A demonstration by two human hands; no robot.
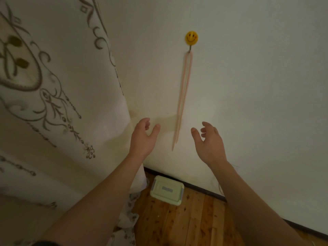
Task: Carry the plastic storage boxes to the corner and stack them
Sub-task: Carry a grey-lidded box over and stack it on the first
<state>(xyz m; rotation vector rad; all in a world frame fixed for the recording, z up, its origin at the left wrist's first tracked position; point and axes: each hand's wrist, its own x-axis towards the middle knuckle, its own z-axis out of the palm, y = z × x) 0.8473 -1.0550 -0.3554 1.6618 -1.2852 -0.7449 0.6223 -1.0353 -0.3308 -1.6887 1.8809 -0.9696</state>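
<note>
A pale green plastic storage box (166,189) with grey side clips and a closed lid sits on the wooden floor in the corner, against the wall's dark skirting and beside the curtain. Both my hands are raised in front of the wall, well above the box. My left hand (144,137) is empty, its fingers loosely curled and the thumb spread. My right hand (209,141) is likewise empty, with relaxed, slightly bent fingers. The two palms face each other about a box-width apart.
A cream curtain (53,103) with brown embroidery fills the left side and reaches the floor. On the white wall hangs a yellow smiley hook (191,38) with a long pink cord (182,96). Wooden floorboards (186,222) run along the wall to the right.
</note>
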